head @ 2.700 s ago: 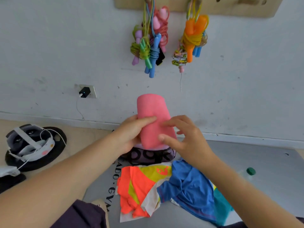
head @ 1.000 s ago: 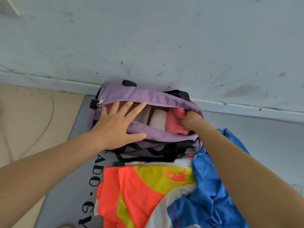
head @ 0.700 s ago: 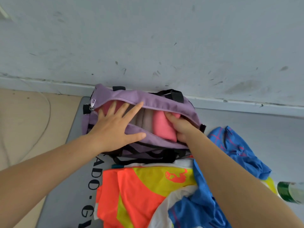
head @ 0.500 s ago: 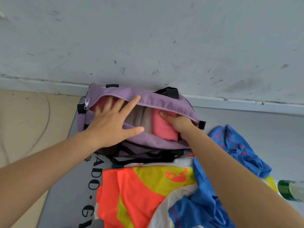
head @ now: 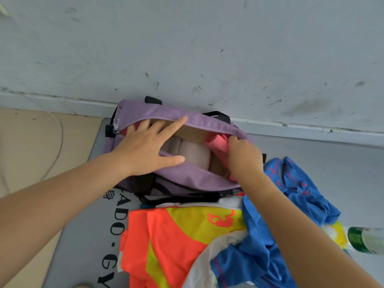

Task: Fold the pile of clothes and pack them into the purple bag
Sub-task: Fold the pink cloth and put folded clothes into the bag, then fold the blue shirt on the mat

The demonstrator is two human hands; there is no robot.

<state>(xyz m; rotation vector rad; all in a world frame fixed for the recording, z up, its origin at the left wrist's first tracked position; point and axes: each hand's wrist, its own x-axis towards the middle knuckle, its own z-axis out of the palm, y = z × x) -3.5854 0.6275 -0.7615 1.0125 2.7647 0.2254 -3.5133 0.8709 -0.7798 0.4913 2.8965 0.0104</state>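
Now my left hand point(head: 145, 150) lies flat over the open mouth of the purple bag point(head: 187, 179), its fingers point(head: 174, 125) straight and spread, holding the far flap back. My right hand point(head: 243, 156) reaches in at the right end, fingers curled around the rolled pink garment point(head: 216, 142), which sits inside the bag beside beige folded pieces point(head: 193, 154). Both forearms stretch forward from below. The bag lies on a grey mat point(head: 87, 225) against the wall, and the unfolded clothes, an orange and yellow shirt point(head: 176, 235) and a blue shirt point(head: 291, 200), lie just in front.
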